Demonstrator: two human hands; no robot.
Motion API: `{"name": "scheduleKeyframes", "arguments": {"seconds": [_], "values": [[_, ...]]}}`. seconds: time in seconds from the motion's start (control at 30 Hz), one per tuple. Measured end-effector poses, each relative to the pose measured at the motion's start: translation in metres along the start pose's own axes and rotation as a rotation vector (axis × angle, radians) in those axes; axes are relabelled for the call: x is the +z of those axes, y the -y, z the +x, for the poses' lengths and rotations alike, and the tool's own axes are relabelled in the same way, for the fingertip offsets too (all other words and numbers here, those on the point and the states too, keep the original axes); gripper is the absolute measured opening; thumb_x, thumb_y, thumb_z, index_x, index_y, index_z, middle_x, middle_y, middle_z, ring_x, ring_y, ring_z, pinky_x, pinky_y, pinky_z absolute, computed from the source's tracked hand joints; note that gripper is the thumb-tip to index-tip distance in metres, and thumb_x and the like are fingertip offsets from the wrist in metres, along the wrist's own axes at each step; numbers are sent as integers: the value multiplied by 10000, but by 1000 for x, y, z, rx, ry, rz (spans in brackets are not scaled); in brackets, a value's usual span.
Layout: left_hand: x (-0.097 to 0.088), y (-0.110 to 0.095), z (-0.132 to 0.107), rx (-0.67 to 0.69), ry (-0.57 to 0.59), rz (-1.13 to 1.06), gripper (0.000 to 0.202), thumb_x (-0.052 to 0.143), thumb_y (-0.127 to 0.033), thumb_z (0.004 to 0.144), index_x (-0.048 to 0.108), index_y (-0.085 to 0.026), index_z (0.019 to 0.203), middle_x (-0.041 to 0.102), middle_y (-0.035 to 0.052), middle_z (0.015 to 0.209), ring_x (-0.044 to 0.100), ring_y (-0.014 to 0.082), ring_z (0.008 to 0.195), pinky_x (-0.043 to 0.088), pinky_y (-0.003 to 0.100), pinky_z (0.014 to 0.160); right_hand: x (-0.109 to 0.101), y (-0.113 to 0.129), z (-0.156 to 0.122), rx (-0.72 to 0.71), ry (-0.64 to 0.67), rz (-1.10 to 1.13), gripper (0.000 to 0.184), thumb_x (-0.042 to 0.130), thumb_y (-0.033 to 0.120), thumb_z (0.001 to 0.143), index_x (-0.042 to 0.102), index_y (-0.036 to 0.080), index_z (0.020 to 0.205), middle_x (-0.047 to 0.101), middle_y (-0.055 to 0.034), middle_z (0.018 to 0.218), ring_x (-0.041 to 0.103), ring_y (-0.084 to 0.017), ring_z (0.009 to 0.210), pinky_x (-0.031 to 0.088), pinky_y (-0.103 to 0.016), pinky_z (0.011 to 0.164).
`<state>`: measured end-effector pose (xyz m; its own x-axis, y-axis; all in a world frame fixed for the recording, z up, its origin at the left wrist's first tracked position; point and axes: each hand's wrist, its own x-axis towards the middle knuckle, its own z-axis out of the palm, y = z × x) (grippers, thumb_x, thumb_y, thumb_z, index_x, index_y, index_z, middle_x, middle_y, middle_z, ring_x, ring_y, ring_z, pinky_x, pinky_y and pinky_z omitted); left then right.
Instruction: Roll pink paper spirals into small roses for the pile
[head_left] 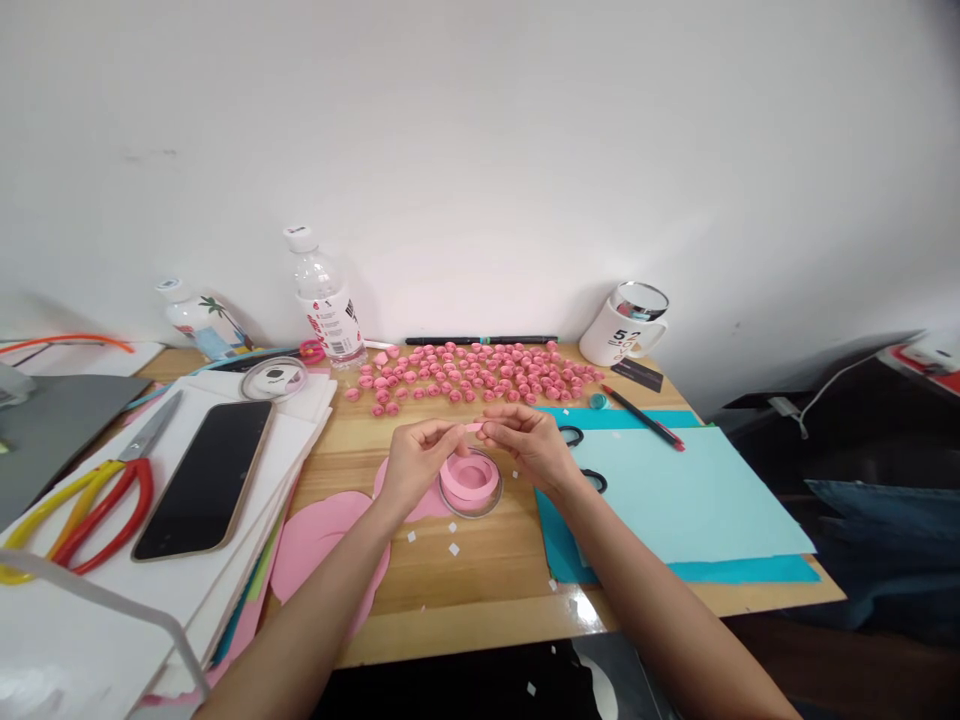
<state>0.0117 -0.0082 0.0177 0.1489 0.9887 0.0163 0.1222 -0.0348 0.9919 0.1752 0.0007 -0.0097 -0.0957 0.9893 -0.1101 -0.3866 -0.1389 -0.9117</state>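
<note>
A pink paper strip [474,427] is pinched between my left hand [426,455] and my right hand [531,440], just above the table. The strip appears to run down into a loose pink paper coil [471,478] that lies in a round, clear-rimmed lid below my hands. Pink paper pieces with rounded edges [319,545] lie by my left forearm. Beyond my hands, many small rolled pink paper roses [487,372] are spread across the wooden table. Black-handled scissors [595,480] rest beside my right wrist, partly hidden by it.
On the left, a phone [206,480] and red-and-yellow scissors [97,500] lie on stacked paper. A water bottle [326,305] and a white mug [622,325] stand near the wall. Light blue paper [690,490] and a pen [645,418] lie on the right.
</note>
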Motion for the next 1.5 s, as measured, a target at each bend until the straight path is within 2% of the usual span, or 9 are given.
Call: {"name": "scheduleKeyframes", "arguments": {"seconds": [0.27, 0.5, 0.63, 0.77, 0.9, 1.2, 1.4, 1.5], "values": [[0, 1, 0, -1, 10, 37, 267, 594, -320, 745, 632, -142, 549, 647, 23, 593, 566, 127, 583, 426, 214, 570, 1, -1, 0, -23, -16, -57, 201, 812, 258, 523, 661, 173, 627, 648, 15, 571, 573, -98, 537, 466, -237, 572], [1, 3, 1, -9, -22, 31, 225, 590, -303, 752, 648, -138, 611, 644, 11, 577, 567, 116, 561, 431, 207, 578, -1, -1, 2, 25, -6, -39, 191, 794, 280, 554, 707, 183, 694, 676, 6, 645, 603, -107, 618, 484, -262, 683], [1, 3, 1, -21, -30, 8, 191, 596, -293, 744, 661, -141, 648, 646, 8, 570, 581, 122, 562, 439, 210, 579, -3, 0, 2, 24, 38, -49, 180, 775, 257, 592, 713, 185, 745, 695, -6, 698, 620, -107, 648, 485, -246, 687], [1, 5, 1, -21, -11, 13, 190, 599, -300, 744, 663, -140, 664, 652, 11, 579, 585, 122, 568, 441, 210, 580, -5, 0, 3, 17, 27, -27, 199, 785, 237, 576, 705, 194, 753, 707, -11, 724, 632, -114, 639, 497, -260, 687], [0, 6, 1, -20, 1, 7, 179, 602, -302, 742, 675, -143, 705, 659, 12, 594, 590, 125, 581, 448, 216, 592, -4, -1, 3, 5, -12, -13, 201, 798, 239, 553, 694, 191, 717, 693, 1, 659, 626, -111, 597, 501, -262, 659], [2, 1, 1, -23, -5, 19, 217, 613, -326, 725, 667, -137, 634, 640, 15, 561, 556, 118, 539, 417, 211, 538, 0, 0, 2, -8, -57, -26, 198, 820, 249, 494, 668, 180, 600, 645, 25, 538, 572, -90, 507, 477, -225, 553], [0, 3, 1, -17, -30, -17, 209, 600, -317, 733, 664, -142, 636, 647, 14, 567, 576, 123, 543, 449, 213, 556, -5, 0, 4, 37, -21, -26, 216, 802, 283, 536, 713, 190, 710, 708, -10, 713, 658, -151, 705, 513, -304, 770], [0, 3, 1, -16, -28, -25, 203, 600, -314, 734, 670, -141, 654, 644, 13, 566, 578, 123, 545, 454, 215, 562, -7, 2, 3, 33, 11, -52, 228, 790, 285, 562, 718, 192, 757, 716, -21, 758, 666, -162, 746, 502, -319, 810]]}}
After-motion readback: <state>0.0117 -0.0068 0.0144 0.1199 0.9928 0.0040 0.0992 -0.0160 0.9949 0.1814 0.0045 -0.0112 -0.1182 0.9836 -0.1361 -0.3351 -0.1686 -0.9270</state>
